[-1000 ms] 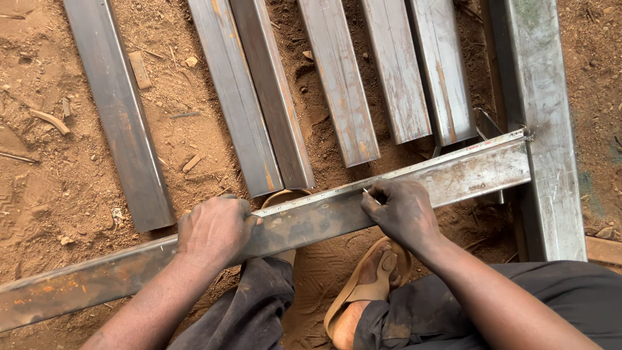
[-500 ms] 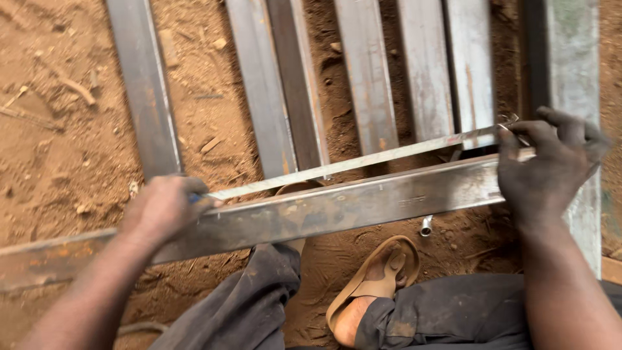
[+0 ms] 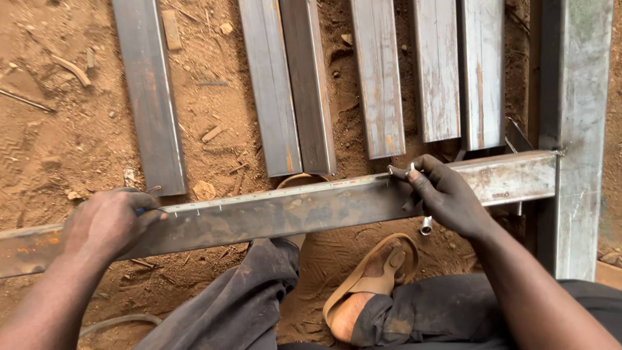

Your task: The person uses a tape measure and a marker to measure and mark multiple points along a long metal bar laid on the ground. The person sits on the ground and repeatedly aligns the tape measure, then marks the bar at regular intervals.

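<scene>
1. No packages, labels, signs or screens show anywhere in this view.
2. The nearest thing to a marked surface is the tape measure blade [image 3: 272, 196], a thin pale strip with fine dark and red graduation ticks. It lies along the top edge of the long steel tube [image 3: 311, 214], which runs across the middle of the view.

Noting my bare forearms, no sleeves; dusty dark grey trousers [image 3: 240, 304]; tan sandal [image 3: 376, 275] at six o'clock.
</scene>
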